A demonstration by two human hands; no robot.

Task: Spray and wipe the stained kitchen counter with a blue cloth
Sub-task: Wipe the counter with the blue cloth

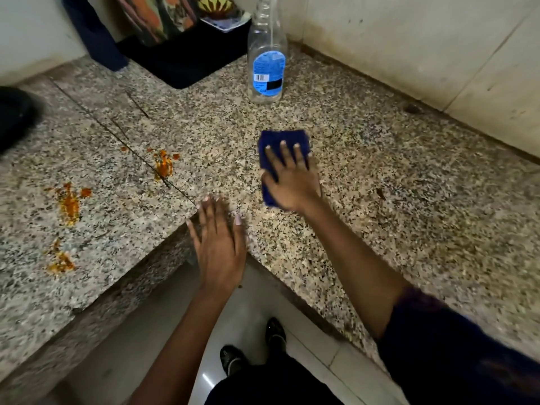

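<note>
A folded blue cloth (282,138) lies on the speckled granite counter (394,176). My right hand (292,182) presses flat on it, fingers spread over the cloth. My left hand (219,244) rests open, palm down, on the counter's inner corner edge and holds nothing. A clear spray bottle (266,54) with a blue label stands upright behind the cloth, its top cut off by the frame. Orange stains mark the left counter section: one by the seam (163,165), one further left (70,203), one near the front edge (60,263).
A black tray (187,59) with colourful boards and dishes stands at the back corner. A dark object (14,115) sits at the far left. Tiled walls border the counter at the back and right. Below the corner are the floor and my shoes (251,352).
</note>
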